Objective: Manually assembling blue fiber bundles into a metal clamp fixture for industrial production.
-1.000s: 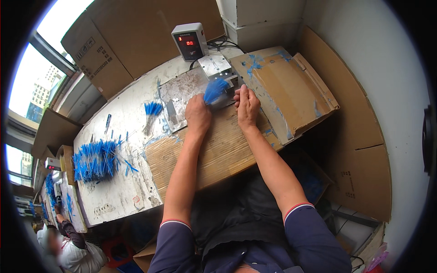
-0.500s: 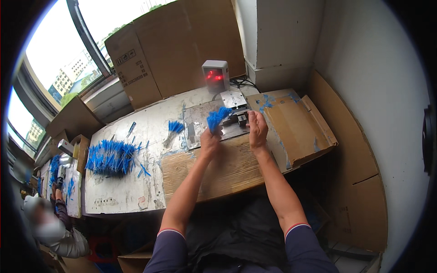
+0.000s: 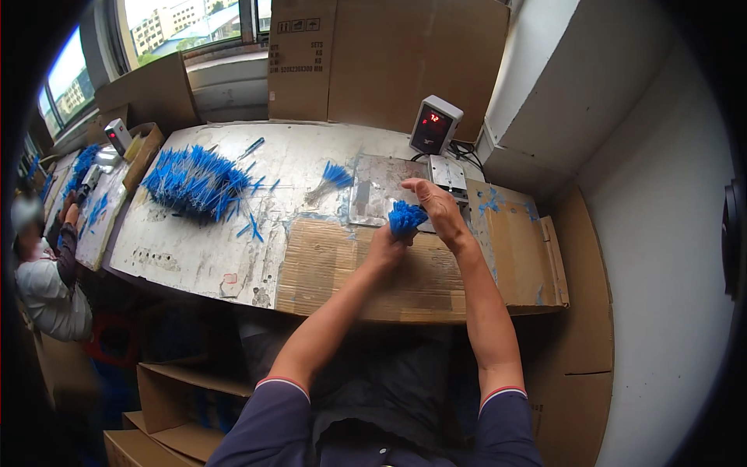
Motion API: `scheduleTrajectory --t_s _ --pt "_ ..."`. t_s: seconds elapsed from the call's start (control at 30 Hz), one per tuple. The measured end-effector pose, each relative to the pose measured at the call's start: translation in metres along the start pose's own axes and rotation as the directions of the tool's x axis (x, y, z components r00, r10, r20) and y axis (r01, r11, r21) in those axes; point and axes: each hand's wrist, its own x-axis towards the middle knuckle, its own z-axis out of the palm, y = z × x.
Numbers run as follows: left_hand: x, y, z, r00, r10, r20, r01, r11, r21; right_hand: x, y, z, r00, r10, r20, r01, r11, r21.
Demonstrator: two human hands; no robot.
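My left hand (image 3: 384, 251) is closed around a bundle of thin blue-ended sticks (image 3: 406, 219), its blue ends facing up. Close above and to the right of the bundle is my right hand (image 3: 442, 210). Its fingers are stretched out and slightly bent, with nothing seen in them; whether it touches the sticks I cannot tell. Partly behind the right hand sits a small metal fixture (image 3: 447, 173) on a metal plate (image 3: 372, 198). A smaller bunch of the same sticks (image 3: 336, 176) lies on the worktable to the left.
A large pile of blue-ended sticks (image 3: 194, 183) covers the table's left part (image 3: 194, 265). A box with a lit red display (image 3: 436, 126) stands at the back. Flattened cardboard (image 3: 334, 272) lines the front edge; a carton (image 3: 520, 253) sits right. Another person (image 3: 50, 288) works far left.
The view has turned, shifting the table within it. My right hand has come in beside the bundle, its fingers now bending over toward it. The left hand still grips the sticks, now more upright.
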Motion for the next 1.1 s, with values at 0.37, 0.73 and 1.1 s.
scheduleTrajectory --t_s 0.37,0.73,1.1 --pt "-0.008 0.006 0.004 0.987 0.152 -0.059 -0.158 0.981 -0.115 0.006 -0.019 0.031 0.941 0.067 0.332 0.123 0.846 -0.519" --pt "-0.012 0.015 0.011 0.992 -0.034 -0.124 0.015 0.988 -0.152 -0.011 0.002 0.035 0.989 -0.048 -0.139 0.051 0.999 0.015" --pt "-0.059 0.045 -0.037 0.960 -0.256 -0.111 0.163 0.838 -0.521 -0.085 0.050 0.084 0.943 0.142 0.301 -0.299 0.758 0.579"
